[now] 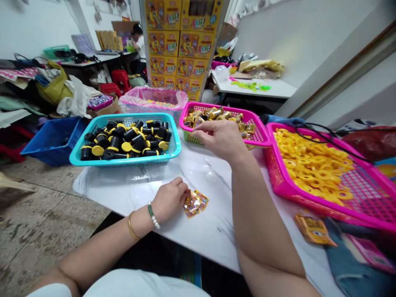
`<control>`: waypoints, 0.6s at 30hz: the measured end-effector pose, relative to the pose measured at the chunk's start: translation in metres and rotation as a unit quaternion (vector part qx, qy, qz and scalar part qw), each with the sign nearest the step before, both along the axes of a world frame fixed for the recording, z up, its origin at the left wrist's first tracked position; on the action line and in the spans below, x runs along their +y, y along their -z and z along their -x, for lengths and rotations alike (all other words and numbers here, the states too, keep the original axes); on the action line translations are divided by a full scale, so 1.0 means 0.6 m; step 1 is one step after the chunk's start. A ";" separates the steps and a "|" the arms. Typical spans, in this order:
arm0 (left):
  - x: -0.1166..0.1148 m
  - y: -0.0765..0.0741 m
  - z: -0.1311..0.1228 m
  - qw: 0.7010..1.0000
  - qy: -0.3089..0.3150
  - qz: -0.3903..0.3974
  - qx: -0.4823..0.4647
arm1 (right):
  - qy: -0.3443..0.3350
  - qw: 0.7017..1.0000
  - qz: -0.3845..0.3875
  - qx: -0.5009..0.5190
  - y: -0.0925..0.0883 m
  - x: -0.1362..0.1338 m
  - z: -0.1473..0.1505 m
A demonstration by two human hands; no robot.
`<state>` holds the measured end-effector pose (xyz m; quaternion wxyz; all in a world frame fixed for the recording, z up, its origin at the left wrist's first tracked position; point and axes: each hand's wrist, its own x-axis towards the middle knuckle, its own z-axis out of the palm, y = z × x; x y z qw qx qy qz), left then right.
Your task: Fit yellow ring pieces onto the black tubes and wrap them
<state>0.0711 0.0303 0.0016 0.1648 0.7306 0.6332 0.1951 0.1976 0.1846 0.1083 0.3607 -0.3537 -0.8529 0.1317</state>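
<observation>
My left hand (172, 198), with a green and white bracelet, rests on the white table with fingers pressed together at the edge of a small pile of orange stickers (196, 203). Over the front of the pink basket (261, 139) reaches my right hand (220, 137), its fingers bent and close together; whatever it may hold is hidden. That basket holds gold-wrapped black cylinders (227, 115). A turquoise basket (125, 162) at the left is filled with black cylinders with yellow caps (115, 142).
A larger pink basket (280, 181) of yellow rings (312, 165) stands at the right, near an orange packet (314, 230). Behind are a plastic-lined pink basket (133, 101) and stacked yellow boxes (194, 44). A blue bin (51, 142) is at left; a person (139, 43) sits far back.
</observation>
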 end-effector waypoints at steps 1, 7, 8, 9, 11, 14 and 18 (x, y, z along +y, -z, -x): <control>-0.003 0.000 0.007 1.000 -0.011 -0.016 -0.013 | -0.007 1.000 0.008 0.001 -0.003 -0.003 -0.001; -0.016 -0.033 0.060 0.988 -0.069 -0.112 -0.085 | -0.140 0.946 0.281 -0.082 -0.010 -0.036 0.017; -0.019 -0.042 0.065 0.988 -0.079 -0.111 -0.080 | -0.156 0.930 0.318 -0.092 -0.009 -0.043 0.026; -0.023 -0.051 0.068 0.987 -0.088 -0.110 -0.080 | -0.173 0.917 0.344 -0.101 -0.008 -0.051 0.036; -0.031 -0.064 0.070 0.982 -0.100 -0.119 -0.104 | -0.210 0.896 0.377 -0.102 -0.005 -0.066 0.054; -0.034 -0.066 0.073 0.961 -0.110 -0.136 -0.213 | -0.256 0.853 0.447 -0.085 0.010 -0.075 0.073; -0.010 -0.049 0.105 0.869 -0.140 -0.078 -0.468 | -0.280 0.826 0.488 -0.034 0.050 -0.043 0.090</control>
